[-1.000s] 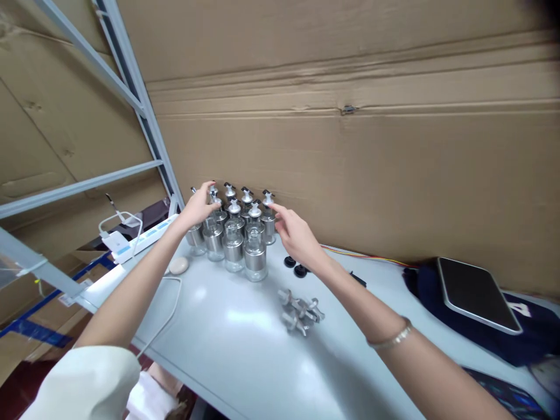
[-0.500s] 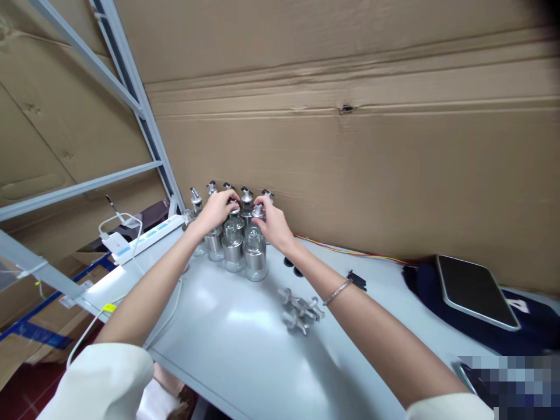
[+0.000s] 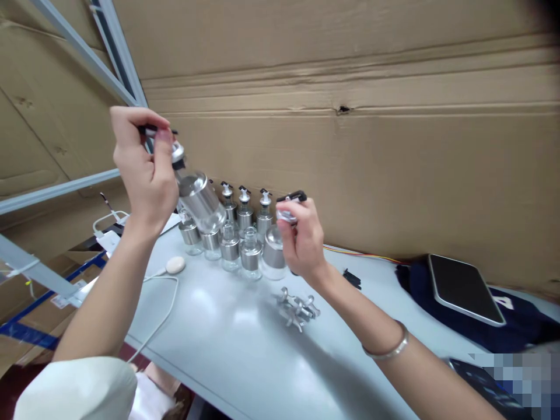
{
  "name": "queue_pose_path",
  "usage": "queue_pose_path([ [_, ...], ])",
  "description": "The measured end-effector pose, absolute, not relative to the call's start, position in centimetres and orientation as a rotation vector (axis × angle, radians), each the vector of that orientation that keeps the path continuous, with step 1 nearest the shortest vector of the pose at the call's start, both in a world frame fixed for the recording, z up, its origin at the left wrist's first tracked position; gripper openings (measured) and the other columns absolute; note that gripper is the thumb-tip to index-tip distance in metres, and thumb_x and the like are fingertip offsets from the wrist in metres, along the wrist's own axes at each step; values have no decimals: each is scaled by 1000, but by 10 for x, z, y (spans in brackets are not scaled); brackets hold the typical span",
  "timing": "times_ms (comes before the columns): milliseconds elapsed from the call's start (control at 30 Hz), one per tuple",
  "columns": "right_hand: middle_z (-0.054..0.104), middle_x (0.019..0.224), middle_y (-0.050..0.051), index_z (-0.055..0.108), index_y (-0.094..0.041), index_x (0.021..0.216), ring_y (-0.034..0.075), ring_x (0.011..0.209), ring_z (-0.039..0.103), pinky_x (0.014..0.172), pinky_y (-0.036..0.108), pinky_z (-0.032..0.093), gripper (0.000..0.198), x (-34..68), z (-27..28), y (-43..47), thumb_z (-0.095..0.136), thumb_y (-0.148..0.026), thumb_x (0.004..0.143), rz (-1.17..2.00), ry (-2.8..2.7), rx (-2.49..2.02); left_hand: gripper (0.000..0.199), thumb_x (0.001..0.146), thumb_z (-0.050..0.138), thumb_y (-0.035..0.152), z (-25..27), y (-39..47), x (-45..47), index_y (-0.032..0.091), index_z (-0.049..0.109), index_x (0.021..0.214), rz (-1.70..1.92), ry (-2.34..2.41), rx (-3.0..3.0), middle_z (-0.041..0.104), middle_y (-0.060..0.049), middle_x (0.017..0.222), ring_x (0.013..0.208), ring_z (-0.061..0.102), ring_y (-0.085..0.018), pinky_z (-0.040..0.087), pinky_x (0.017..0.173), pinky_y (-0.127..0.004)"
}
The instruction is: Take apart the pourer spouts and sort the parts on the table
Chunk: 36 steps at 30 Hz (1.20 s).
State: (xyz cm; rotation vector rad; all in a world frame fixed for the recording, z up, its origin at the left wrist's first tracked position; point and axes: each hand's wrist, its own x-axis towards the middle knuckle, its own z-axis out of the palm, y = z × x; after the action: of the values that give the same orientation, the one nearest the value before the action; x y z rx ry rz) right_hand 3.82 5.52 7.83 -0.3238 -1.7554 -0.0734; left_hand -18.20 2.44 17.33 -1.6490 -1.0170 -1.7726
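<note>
My left hand (image 3: 146, 166) is raised at the left, fingers closed around the silver-and-black spout of a clear glass bottle (image 3: 203, 201) with a metal sleeve. That bottle hangs tilted above the row. My right hand (image 3: 301, 236) grips the black-and-silver top of another sleeved glass bottle (image 3: 273, 254) at the row's right end; whether its base touches the table I cannot tell. Between the hands stand open-necked bottles, among them a front one (image 3: 251, 256). Behind them are several bottles with spouts, such as one (image 3: 265, 216) near the cardboard.
Silver metal pieces (image 3: 297, 309) lie in a small pile on the table (image 3: 245, 350). Black parts (image 3: 352, 279), a tablet-like device (image 3: 466, 289) on dark cloth and a phone (image 3: 481, 379) are at the right. A white cable (image 3: 168, 312) runs left, near a metal frame (image 3: 39, 265).
Both hands have moved apart from the bottle row. My left hand has lifted a spouted bottle up and left; my right hand has shifted right with another bottle.
</note>
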Motion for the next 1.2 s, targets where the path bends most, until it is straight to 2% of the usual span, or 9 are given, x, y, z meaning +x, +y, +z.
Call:
queue_pose_path([
  [133,47,94,6,49,-24,106,18,85,54,78,35,50,19,26,51,44,36,-16,94,34,-1865,-388,6,88,50,15,139,3,-174,19,55,89,-1470,-1317,-2014,56,2,77,66,54,-10,42,60,-22],
  [300,48,95,7,51,-23,107,20,89,56,81,37,51,21,11,21,51,34,-19,95,98,-1993,-491,13,93,40,18,76,10,-169,20,53,90,-1320,-1431,-2231,56,-1,83,74,55,-13,45,66,-24],
  [433,48,96,7,52,-24,104,20,89,57,79,36,52,19,2,9,64,38,-19,93,85,-2016,-499,16,94,37,17,55,29,-169,20,52,90,-1278,-1403,-2289,54,-2,82,73,55,-13,46,69,-25],
  [633,45,103,7,46,-25,103,19,90,56,76,36,52,14,-6,4,81,39,-20,92,92,-2012,-524,15,94,35,19,42,50,-177,20,50,93,-1324,-1450,-2231,56,-4,88,80,55,-14,46,75,-27],
  [733,39,114,11,40,-24,106,22,98,54,76,39,53,15,-4,6,82,45,-26,91,97,-1997,-528,11,92,43,23,41,54,-181,21,51,99,-1330,-1528,-2186,58,-4,93,86,56,-17,45,80,-30],
  [867,36,114,11,37,-24,107,26,107,48,86,48,48,26,5,10,74,52,-30,87,74,-1976,-521,23,86,54,32,52,63,-194,21,52,105,-1388,-1657,-2060,59,-7,104,103,53,-23,38,95,-40],
  [1000,37,112,10,37,-25,108,25,106,46,88,49,45,25,14,23,63,50,-26,87,32,-1897,-543,31,83,54,23,72,87,-235,18,47,113,-1579,-1900,-1747,49,-11,121,120,42,-26,30,104,-44],
  [1067,40,111,10,39,-24,105,25,105,46,88,47,45,21,14,38,61,50,-24,87,38,-1854,-543,39,78,60,17,80,101,-260,16,46,114,-1634,-2081,-1674,52,-12,118,114,49,-26,37,99,-44],
  [1200,51,99,10,46,-20,96,24,96,51,85,43,44,12,-2,79,69,47,-20,84,151,-1906,-566,26,86,59,28,83,118,-293,12,56,107,-1608,-2389,-1787,61,-8,102,89,61,-19,52,78,-38],
])
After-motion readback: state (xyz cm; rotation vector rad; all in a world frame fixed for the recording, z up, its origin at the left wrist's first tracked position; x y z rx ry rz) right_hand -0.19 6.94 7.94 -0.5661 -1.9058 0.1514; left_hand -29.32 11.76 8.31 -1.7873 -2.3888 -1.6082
